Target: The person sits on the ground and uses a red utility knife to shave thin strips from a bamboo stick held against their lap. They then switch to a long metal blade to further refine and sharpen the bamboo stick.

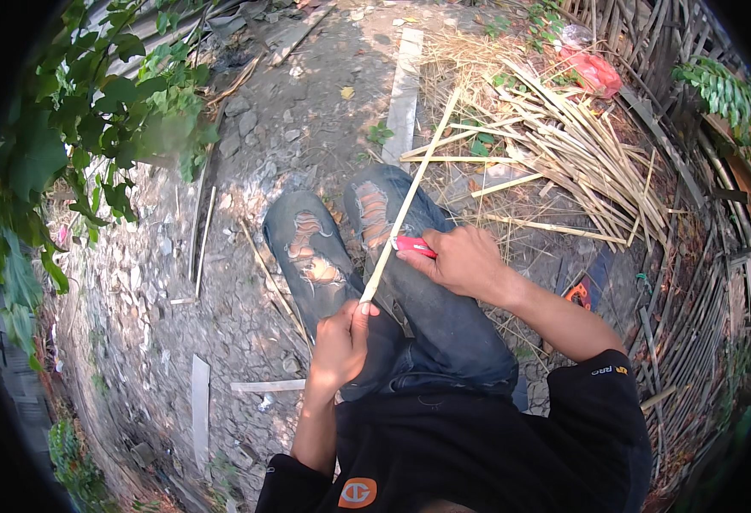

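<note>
My left hand [341, 349] is closed round the near end of a long, pale bamboo strip [411, 195], thumb lying along it. The strip slants up and away to the right, over my knees. In my right hand [468, 259] is a red-handled knife [416, 246], held with its tip against the strip a little beyond my left hand. The blade itself is too small to make out clearly. Beyond my right hand lies a heap of similar bamboo strips [581, 145], spread over the ground with thin shavings around it.
A handsaw [579, 295] with an orange handle lies right of my right forearm. A flat board [405, 85] stretches ahead of my knees. Red plastic [594, 73] sits behind the heap. Stacked sticks [692, 359] line the right side; leafy branches [93, 111] hang at the left.
</note>
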Available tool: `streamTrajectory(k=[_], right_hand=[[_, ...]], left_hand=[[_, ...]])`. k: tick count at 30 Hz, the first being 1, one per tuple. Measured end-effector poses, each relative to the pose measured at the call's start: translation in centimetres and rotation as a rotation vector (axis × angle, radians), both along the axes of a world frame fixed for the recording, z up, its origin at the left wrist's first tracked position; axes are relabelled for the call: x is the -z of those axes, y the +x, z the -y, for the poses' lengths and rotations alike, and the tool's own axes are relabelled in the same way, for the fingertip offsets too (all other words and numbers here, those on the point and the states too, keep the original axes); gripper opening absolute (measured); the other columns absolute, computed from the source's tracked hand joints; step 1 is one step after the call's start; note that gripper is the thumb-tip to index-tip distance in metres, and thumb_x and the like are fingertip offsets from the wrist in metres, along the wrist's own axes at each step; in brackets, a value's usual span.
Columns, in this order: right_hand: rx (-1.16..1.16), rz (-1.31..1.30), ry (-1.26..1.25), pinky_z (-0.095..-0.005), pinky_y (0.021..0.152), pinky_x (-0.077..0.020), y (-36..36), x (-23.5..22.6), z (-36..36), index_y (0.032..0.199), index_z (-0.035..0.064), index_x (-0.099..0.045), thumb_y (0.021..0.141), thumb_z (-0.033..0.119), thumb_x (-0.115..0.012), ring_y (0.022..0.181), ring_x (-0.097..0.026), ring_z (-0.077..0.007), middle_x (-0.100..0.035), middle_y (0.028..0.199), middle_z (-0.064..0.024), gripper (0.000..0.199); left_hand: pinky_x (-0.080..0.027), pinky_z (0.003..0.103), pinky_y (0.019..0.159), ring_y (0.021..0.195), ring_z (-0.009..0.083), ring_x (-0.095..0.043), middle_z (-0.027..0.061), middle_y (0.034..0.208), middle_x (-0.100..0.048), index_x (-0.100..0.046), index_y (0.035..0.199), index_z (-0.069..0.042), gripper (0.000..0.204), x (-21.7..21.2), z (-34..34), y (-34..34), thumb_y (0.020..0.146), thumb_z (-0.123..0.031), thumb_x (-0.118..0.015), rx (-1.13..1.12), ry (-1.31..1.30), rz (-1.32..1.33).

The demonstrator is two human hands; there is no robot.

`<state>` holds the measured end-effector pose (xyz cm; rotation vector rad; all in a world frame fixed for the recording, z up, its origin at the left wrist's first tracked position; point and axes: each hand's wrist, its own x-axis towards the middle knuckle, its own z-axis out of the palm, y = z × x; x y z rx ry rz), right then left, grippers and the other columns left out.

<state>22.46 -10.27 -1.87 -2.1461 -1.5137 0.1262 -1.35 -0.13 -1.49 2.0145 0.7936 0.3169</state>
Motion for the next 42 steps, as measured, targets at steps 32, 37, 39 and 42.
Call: streamTrajectory(k=[32, 37, 39, 42], right_hand=[[0.155, -0.090, -0.131, -0.0523, 0.056, -0.0547, -2.1, 0.2, 3.9, 0.082, -0.0006, -0.072, 0.100, 0.049, -0.064, 0.058, -0.068, -0.0429, -0.066, 0.062, -0.0217, 0.053], [0.140, -0.133, -0.168, -0.0529, 0.058, -0.0557, -2.7, 1.2, 4.0, 0.080, -0.0002, -0.073, 0.100, 0.052, -0.062, 0.061, -0.069, -0.0439, -0.068, 0.064, -0.0220, 0.057], [0.146, -0.134, -0.103, -0.0533, 0.059, -0.0546, -2.2, 2.5, 3.6, 0.076, -0.0013, -0.071, 0.100, 0.051, -0.064, 0.059, -0.067, -0.0453, -0.064, 0.060, -0.0236, 0.058], [0.172, -0.075, -0.071, -0.0536, 0.060, -0.0550, 0.1, 3.4, 3.2, 0.076, 0.0003, -0.072, 0.100, 0.054, -0.062, 0.062, -0.068, -0.0448, -0.066, 0.063, -0.0234, 0.060]], left_hand=[[-0.053, 0.044, 0.064, 0.070, 0.0432, -0.070, 0.0287, 0.076, -0.067, -0.072, 0.120, 0.004, 0.028, 1.9, 0.9, 3.8, 0.102, -0.017, -0.066, 0.034, 0.002, 0.029], [-0.054, 0.044, 0.064, 0.071, 0.0444, -0.070, 0.0297, 0.078, -0.067, -0.073, 0.117, 0.004, 0.026, 2.4, 1.0, 3.6, 0.102, -0.016, -0.066, 0.050, 0.126, 0.072], [-0.054, 0.045, 0.064, 0.073, 0.0458, -0.070, 0.0303, 0.079, -0.067, -0.074, 0.115, 0.004, 0.025, 2.6, 0.9, 3.2, 0.102, -0.016, -0.066, 0.053, 0.124, 0.049], [-0.054, 0.045, 0.064, 0.075, 0.0476, -0.069, 0.0311, 0.080, -0.067, -0.074, 0.112, 0.004, 0.024, 2.5, 0.4, 2.3, 0.102, -0.015, -0.065, 0.073, 0.089, 0.012]])
